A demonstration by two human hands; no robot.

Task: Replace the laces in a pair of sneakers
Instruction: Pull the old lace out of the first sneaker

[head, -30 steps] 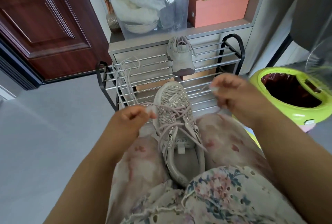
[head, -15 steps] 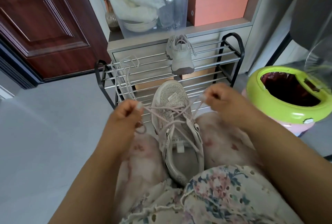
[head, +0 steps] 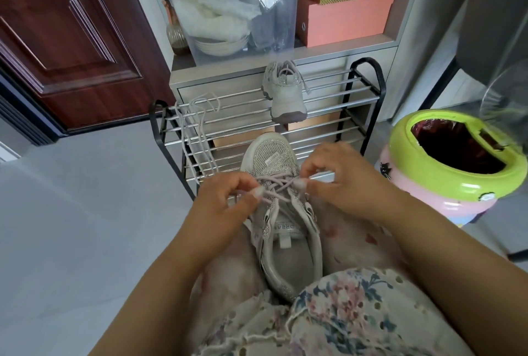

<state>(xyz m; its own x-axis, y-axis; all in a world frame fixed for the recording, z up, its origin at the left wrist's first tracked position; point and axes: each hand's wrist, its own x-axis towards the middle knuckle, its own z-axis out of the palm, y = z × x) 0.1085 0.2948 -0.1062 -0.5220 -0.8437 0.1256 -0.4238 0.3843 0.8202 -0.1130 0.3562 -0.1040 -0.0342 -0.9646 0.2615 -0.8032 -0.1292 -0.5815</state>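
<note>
A grey sneaker with sparkly trim lies between my knees, toe pointing away from me. A pale pink lace crosses its upper eyelets. My left hand pinches the lace at the shoe's left side. My right hand pinches the lace at the right side, fingertips close over the eyelets. The second sneaker stands on the top bars of the shoe rack. A loose lace hangs over the rack's left end.
A green and pink bin with a dark liner stands at my right. Behind the rack is a grey cabinet holding a clear storage box and orange boxes. A dark red door is at the left, above bare grey floor.
Both hands have come inward from a wide pull on the lace ends. They now sit close together right over the sneaker's upper eyelets, and the lace lies snug across the tongue.
</note>
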